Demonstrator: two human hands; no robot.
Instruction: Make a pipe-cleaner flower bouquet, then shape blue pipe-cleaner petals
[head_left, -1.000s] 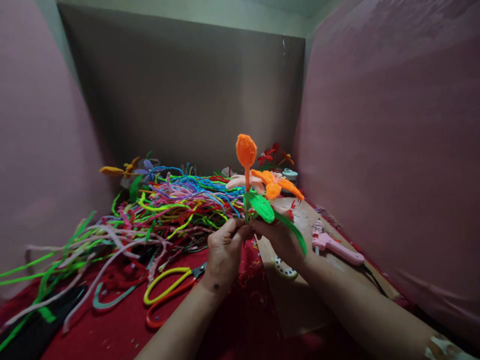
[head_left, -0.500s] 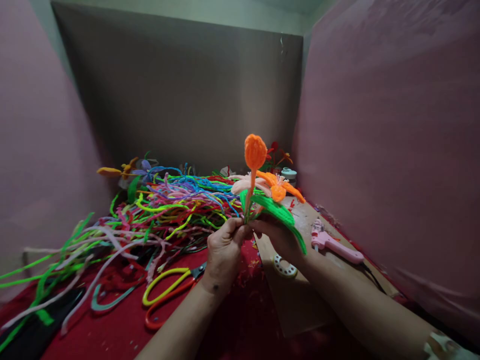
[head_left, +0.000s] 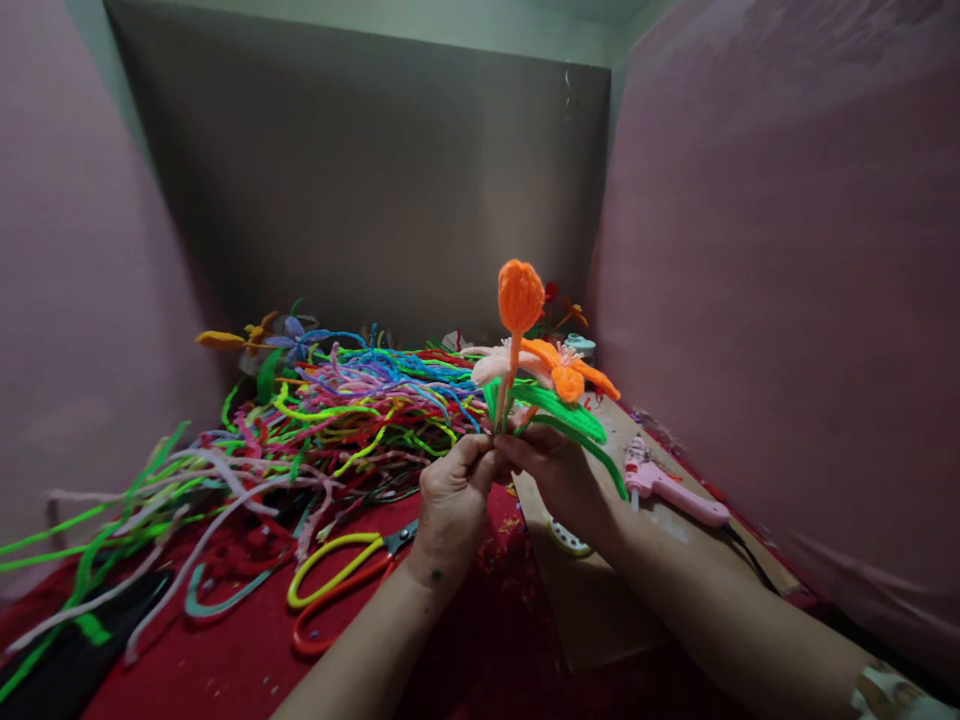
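My left hand [head_left: 459, 495] pinches the base of a bunch of pipe-cleaner flowers, its fingers closed round the stems. Right beside it, my right hand [head_left: 553, 468] is also closed at the same stem base. Upright in the bunch stands an orange tulip-like bud [head_left: 521, 297]. Behind it are an open orange flower [head_left: 568, 384] and a pale pink flower [head_left: 499, 370]. Long green leaves [head_left: 561, 411] spread to the right, over my right hand. The lower stem ends are hidden by my fingers.
A heap of coloured pipe cleaners [head_left: 390, 385] covers the left and back of the red cloth [head_left: 225, 660]. Yellow-and-orange-handled scissors [head_left: 337, 540] lie left of my forearm. On the right, a pink glue gun [head_left: 679, 490] and a roll of tape [head_left: 568, 537] rest on a board [head_left: 600, 620].
Both hands and the flower bunch have shifted slightly right. My right hand has turned a little at the stems, and its arm now covers more of the tape roll.
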